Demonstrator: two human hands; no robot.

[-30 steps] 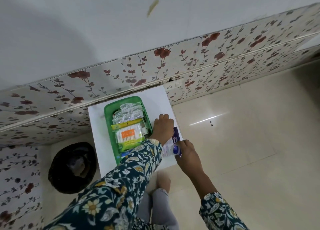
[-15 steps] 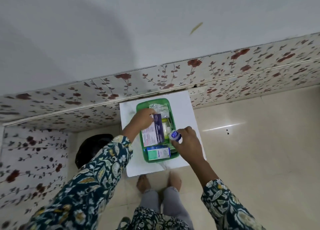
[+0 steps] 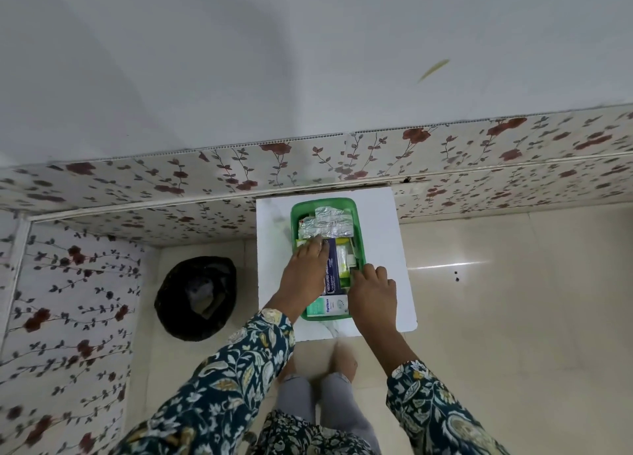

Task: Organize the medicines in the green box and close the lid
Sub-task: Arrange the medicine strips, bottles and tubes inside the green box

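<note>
The green box (image 3: 325,201) stands open on a small white table (image 3: 383,235). Silver blister strips (image 3: 327,223) fill its far end, and a green-and-white carton (image 3: 328,305) lies across its near end. Between them a purple carton (image 3: 333,269) lies lengthwise, beside pale packets (image 3: 343,261). My left hand (image 3: 305,274) lies palm down on the purple carton's left side, fingers reaching the strips. My right hand (image 3: 373,290) curls over the box's right rim with its fingertips inside. Anything under those fingers is hidden. I see no lid.
The table stands against a flower-patterned wall panel (image 3: 342,160). A black bin (image 3: 197,297) sits on the floor to the left. My feet (image 3: 346,358) are under the table's near edge. Pale tiled floor (image 3: 513,300) stretches to the right.
My left hand has lowered the purple carton flat into the box. My right hand, which held a small white-and-blue bottle, has dropped onto the right rim, and the bottle is out of sight.
</note>
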